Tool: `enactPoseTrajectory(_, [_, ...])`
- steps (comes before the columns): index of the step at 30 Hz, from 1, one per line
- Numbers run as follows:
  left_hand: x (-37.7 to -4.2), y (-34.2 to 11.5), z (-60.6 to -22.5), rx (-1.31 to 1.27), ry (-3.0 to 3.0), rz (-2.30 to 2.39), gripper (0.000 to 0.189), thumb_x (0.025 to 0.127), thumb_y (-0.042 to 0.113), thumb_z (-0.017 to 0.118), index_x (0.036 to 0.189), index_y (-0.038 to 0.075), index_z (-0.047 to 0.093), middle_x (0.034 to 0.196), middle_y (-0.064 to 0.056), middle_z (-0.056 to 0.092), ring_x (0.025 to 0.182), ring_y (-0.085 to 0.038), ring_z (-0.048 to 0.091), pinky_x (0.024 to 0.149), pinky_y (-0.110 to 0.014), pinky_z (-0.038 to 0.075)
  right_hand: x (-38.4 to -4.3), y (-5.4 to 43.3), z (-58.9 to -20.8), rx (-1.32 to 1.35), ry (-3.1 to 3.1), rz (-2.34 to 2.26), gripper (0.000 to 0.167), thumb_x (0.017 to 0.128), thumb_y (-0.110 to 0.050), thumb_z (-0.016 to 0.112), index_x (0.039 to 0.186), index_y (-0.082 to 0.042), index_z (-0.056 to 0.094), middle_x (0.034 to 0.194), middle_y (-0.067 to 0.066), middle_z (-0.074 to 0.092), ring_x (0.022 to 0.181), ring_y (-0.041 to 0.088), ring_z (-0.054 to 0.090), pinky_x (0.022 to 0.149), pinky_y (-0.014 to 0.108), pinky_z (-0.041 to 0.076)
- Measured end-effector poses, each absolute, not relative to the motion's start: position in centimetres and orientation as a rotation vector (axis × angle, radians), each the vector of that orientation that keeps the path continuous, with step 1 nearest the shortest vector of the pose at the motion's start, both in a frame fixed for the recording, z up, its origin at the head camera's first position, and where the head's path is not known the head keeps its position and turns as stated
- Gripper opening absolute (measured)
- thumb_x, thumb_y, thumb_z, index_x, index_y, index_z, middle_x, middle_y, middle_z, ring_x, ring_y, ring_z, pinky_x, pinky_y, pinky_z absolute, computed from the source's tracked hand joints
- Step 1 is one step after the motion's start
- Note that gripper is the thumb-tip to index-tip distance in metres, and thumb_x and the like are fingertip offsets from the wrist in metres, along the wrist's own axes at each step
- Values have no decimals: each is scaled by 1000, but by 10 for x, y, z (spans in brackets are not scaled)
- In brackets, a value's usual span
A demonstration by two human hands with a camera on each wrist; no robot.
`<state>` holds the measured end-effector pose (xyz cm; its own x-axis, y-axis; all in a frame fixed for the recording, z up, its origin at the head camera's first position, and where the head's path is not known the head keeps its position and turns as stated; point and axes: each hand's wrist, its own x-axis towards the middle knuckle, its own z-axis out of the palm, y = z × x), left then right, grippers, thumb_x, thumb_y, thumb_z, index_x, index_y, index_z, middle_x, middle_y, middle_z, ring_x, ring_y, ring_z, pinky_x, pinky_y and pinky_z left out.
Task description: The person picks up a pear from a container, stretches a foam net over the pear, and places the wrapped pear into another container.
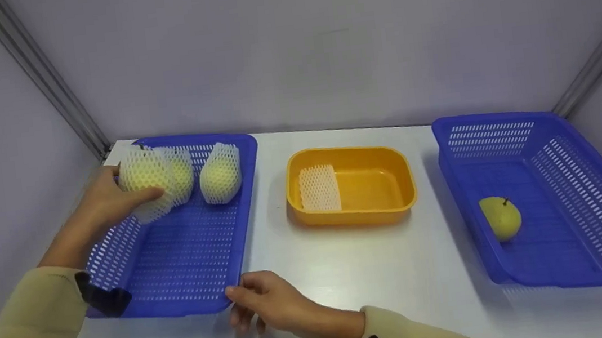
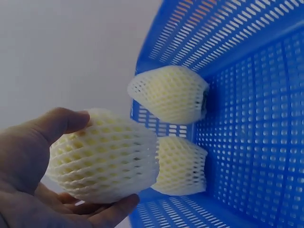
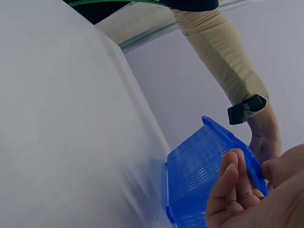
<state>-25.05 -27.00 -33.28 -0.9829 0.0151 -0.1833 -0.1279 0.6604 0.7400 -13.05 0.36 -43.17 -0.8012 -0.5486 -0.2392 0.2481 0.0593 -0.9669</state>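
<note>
My left hand point(image 1: 108, 196) holds a yellow pear point(image 1: 146, 175) wrapped in a white foam net, raised above the far left part of the left blue basket point(image 1: 187, 261). In the left wrist view, thumb and fingers curl round this netted pear point(image 2: 104, 156). Two more netted pears lie at the basket's far end: one partly behind the held pear point(image 1: 182, 174), the other pear point(image 1: 221, 173) to its right. My right hand point(image 1: 276, 302) pinches the basket's near right corner rim, thumb on top and fingers below; the right wrist view shows its fingers point(image 3: 230, 185) beside the basket wall.
An orange tub point(image 1: 376, 183) in the middle contains an empty white foam net point(image 1: 319, 188). On the right, another blue basket point(image 1: 543, 209) holds a bare yellow pear point(image 1: 502, 218). Grey walls point(image 1: 332, 46) enclose the white table point(image 1: 317, 263) at the back and sides.
</note>
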Motion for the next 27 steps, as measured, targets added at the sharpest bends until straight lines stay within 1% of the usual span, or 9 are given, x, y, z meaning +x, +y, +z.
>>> enactPoseTrajectory(4, [-260,-261,-339,-19,2647,1176,100,90,33,77,153,-14,13,144,-39,37,131,-50,43,109,-62,40,-131,1,-432,-279,1759,-1816,23,106,-23,56,99,-3,66,73,1,66,60,11,60,48,24,41])
enactPoseTrajectory(9, [-272,-250,-355,137,2658,1120,98,85,30,82,150,-10,22,143,-36,39,128,-48,46,105,-61,44,-133,1,-433,-291,1769,-1814,22,106,-21,56,97,-4,66,72,1,66,60,11,59,49,25,41])
enactPoseTrajectory(15, [-279,-250,-375,270,2641,1115,85,83,22,85,145,-5,33,141,-29,46,126,-43,51,102,-58,48,-134,1,-433,-296,1774,-1803,20,106,-20,57,96,-5,66,71,1,66,59,11,60,48,25,41])
enactPoseTrajectory(21, [-276,-247,-381,338,2595,1154,83,82,22,86,143,-3,35,140,-27,48,127,-43,51,103,-58,48,-134,2,-432,-295,1781,-1786,21,106,-20,57,95,-5,67,71,1,67,60,11,60,48,25,41])
enactPoseTrajectory(27, [-271,-243,-381,407,2528,1223,81,81,17,86,144,-3,38,140,-26,49,126,-42,52,102,-55,49,-133,2,-432,-334,1778,-1805,21,106,-18,57,94,-3,65,71,2,66,59,11,60,47,23,40])
